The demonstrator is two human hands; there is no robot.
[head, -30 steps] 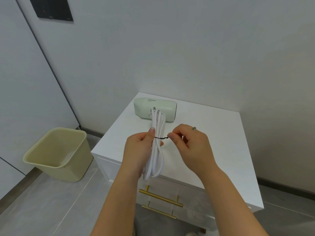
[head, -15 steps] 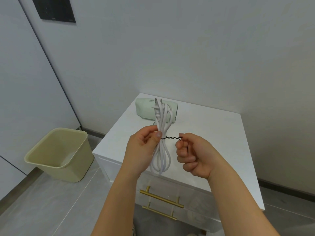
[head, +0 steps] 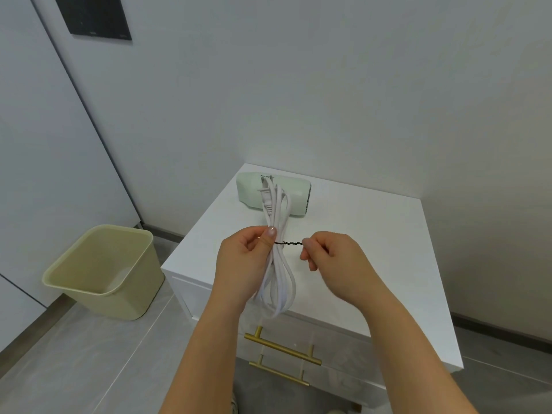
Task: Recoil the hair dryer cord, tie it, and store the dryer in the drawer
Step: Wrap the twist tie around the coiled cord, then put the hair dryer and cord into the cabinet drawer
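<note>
Hanging in long loops above a white cabinet, a coiled white cord is gripped at its middle by the left hand, with the thumb pressed across the strands and the fingers curled behind them. A thin black twist tie is seen wound round the bundle just beside the thumb. Its twisted tail is stretched sideways to the right hand, where the end is pinched between thumb and forefinger, and the remaining fingers are curled loosely beneath. The two hands are held close together, joined only by the tie.

The cord's plug is shown at the upper end of the bundle. Behind it, a pale green hair dryer is laid on its side on the cabinet top, near the back left corner, and is partly hidden by the upper strands of the cord. Where the cord meets the dryer cannot be made out.

The lower loops are seen dangling past the cabinet's front edge, above two brass handles. The drawers they are fixed to are closed. A beige waste bin is set on the grey tiled floor to the left of the cabinet, and a dark panel is mounted high on the wall.
</note>
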